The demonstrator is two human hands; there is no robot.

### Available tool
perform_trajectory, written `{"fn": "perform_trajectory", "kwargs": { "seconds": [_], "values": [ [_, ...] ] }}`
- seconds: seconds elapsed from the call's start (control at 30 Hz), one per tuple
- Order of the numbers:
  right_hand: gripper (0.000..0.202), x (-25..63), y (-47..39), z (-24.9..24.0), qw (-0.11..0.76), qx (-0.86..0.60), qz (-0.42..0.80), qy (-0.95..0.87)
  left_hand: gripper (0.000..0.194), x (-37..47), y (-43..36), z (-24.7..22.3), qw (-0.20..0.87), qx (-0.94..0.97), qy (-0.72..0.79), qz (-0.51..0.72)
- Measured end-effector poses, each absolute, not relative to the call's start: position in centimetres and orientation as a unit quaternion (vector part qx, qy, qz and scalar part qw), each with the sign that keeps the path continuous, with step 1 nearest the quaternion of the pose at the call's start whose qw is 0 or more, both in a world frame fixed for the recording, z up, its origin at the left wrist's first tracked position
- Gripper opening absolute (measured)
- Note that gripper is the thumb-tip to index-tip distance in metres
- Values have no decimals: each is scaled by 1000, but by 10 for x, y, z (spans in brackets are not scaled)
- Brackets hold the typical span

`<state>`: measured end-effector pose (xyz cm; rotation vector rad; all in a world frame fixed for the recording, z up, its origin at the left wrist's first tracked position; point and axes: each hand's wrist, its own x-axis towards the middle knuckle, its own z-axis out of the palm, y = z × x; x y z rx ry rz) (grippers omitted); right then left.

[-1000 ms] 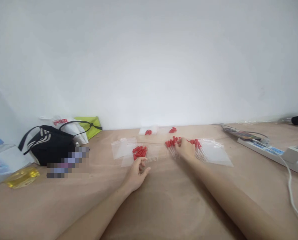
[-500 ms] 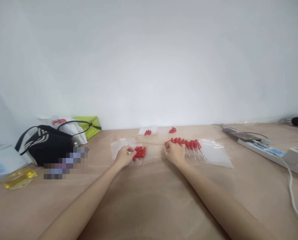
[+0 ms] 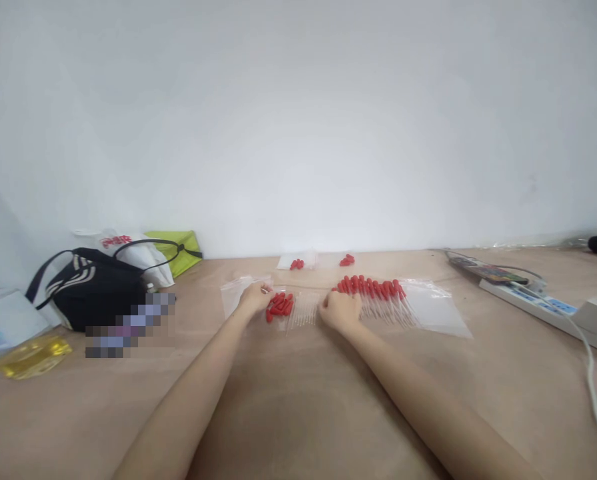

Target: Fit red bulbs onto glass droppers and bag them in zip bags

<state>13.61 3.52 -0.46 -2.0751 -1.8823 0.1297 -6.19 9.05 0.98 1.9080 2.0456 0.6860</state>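
My left hand (image 3: 253, 298) is over a clear plastic bag (image 3: 231, 293), its fingertips drawn together just behind a pile of loose red rubber bulbs (image 3: 281, 305). Whatever is between those fingertips is too small to make out. Thin clear tubes (image 3: 305, 309) lie side by side between my hands. My right hand (image 3: 341, 309) is curled closed at the left end of a row of droppers with red bulbs (image 3: 373, 288); its fingers hide what they grip. The droppers' clear stems point toward me, and another clear bag (image 3: 438, 313) lies at their right.
Two small groups of red bulbs (image 3: 297, 265) (image 3: 347, 260) lie near the wall. On the left are a black bag (image 3: 95, 293), a green bag (image 3: 178, 250) and a bottle of yellow liquid (image 3: 33, 357). A power strip (image 3: 523, 297) with a white cable stands on the right.
My left hand has drawn back from the red bulbs, slightly up and away. My right hand has shifted a little left, showing more of the dropper row.
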Motion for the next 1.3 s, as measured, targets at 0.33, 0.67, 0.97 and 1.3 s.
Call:
{"fn": "perform_trajectory", "kwargs": {
  "seconds": [0.33,0.67,0.97,1.3],
  "values": [
    [24,123,46,0,153,-744,82,-645,23,-81,74,14,200,680,683,178],
    [25,146,24,-7,219,-716,47,-661,29,-76,64,8,183,657,707,187],
    [19,230,-36,-45,412,-516,-1,-751,16,-32,-5,12,201,762,542,292],
    [15,202,-57,-29,358,-437,28,-824,17,3,-43,-23,277,810,401,325]
  ]
}}
